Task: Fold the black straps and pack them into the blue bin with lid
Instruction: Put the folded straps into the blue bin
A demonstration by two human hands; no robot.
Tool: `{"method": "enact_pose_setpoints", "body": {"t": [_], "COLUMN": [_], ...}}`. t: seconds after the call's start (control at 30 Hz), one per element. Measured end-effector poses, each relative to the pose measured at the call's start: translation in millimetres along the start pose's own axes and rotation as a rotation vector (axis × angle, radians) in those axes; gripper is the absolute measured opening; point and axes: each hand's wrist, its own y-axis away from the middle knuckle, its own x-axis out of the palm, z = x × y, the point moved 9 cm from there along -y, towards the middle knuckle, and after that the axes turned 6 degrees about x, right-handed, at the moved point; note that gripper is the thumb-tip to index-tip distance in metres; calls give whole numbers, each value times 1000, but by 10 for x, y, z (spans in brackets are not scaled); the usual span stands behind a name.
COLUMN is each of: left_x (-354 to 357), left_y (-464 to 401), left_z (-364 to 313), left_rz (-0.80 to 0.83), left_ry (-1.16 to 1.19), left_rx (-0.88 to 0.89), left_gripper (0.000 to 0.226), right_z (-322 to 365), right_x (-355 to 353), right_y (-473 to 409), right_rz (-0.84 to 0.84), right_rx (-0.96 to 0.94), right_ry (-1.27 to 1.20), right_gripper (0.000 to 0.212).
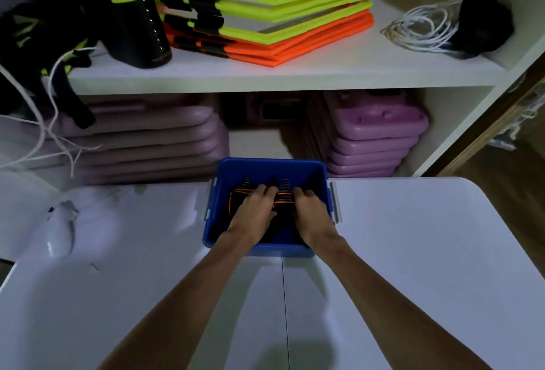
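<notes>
1. Black straps, with orange stitching showing, are lying bunched inside the blue bin on the white table.
2. Left hand and right hand are both reaching into the bin, fingers curled down onto the bundle, apparently pressing and gripping it.
3. Straps are sitting directly beneath the fingertips, bundle running left to right; both hands are equally near.
4. Lid is not appearing in view.
5. No legible writing or branding is showing.

Both hands' grip on the black straps is hidden; bin floor too.
</notes>
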Motion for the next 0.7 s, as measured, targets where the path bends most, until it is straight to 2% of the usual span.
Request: {"method": "enact_pose_setpoints", "body": {"t": [0.23,0.47,0.6,0.7], "left_x": [104,183,6,-244], "left_y": [-319,-370,-302,-249], "left_z": [121,241,280,168], "left_rz": [27,42,-18,-121], "left_ry": [-305,-219,-170,-145], "left_rx": [26,-18,-27,20], "left_gripper": [35,38,36,32], "right_z": [-33,-46,-37,21], "right_x": [207,296,250,92], "right_y": [-373,-522,-476,-407], "right_rz": [70,130,140,117], "right_rx": [59,69,90,88], "right_ry": [25,-112,-173,-209], "right_gripper": [30,37,49,56]}}
